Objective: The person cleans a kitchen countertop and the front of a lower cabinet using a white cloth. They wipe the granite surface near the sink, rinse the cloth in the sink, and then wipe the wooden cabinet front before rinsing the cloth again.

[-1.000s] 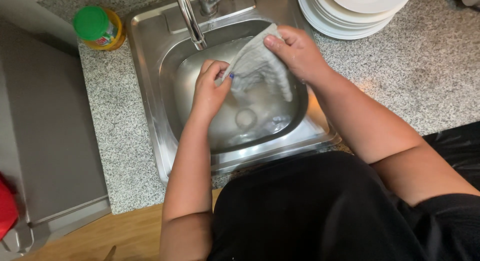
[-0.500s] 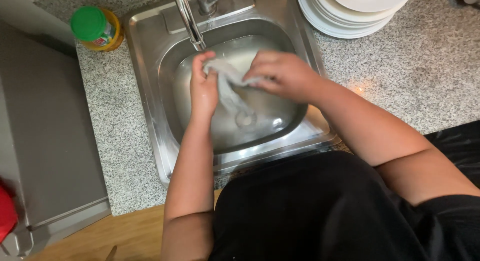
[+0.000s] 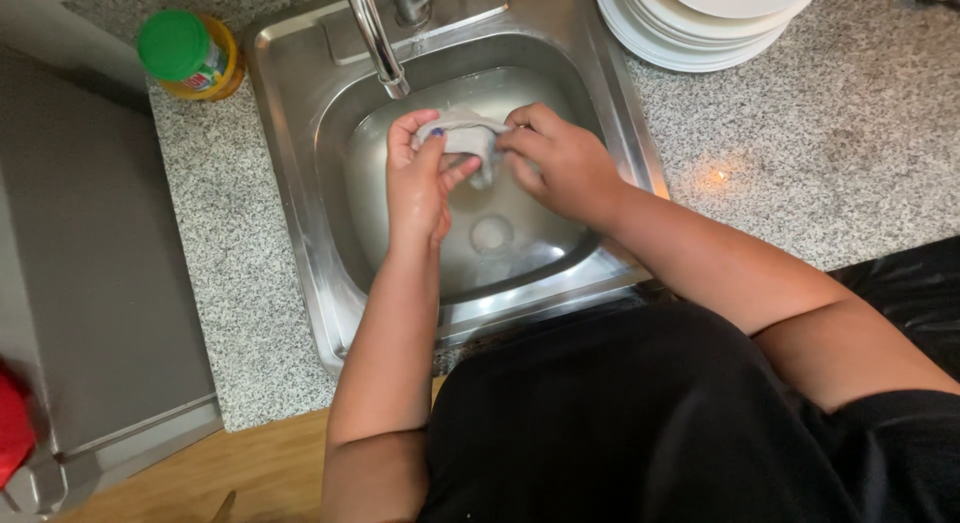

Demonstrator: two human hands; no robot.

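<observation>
Wringing a cloth over the sink

My left hand (image 3: pixel 418 188) and right hand (image 3: pixel 560 163) both grip the bunched grey dishcloth (image 3: pixel 462 138); steel sink (image 3: pixel 300 183) basin empty, plates (image 3: pixel 700 33) stacked.

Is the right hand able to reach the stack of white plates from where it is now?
Probably yes: the plates sit on the counter just beyond the sink rim, nothing between, but the right hand holds the cloth.

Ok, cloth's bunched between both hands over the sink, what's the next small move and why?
Probably twist and squeeze it where it is. The left hand and right hand both grip the grey cloth, bunched small, just under the faucet and above the sink basin, so any drips should land inside.
</observation>
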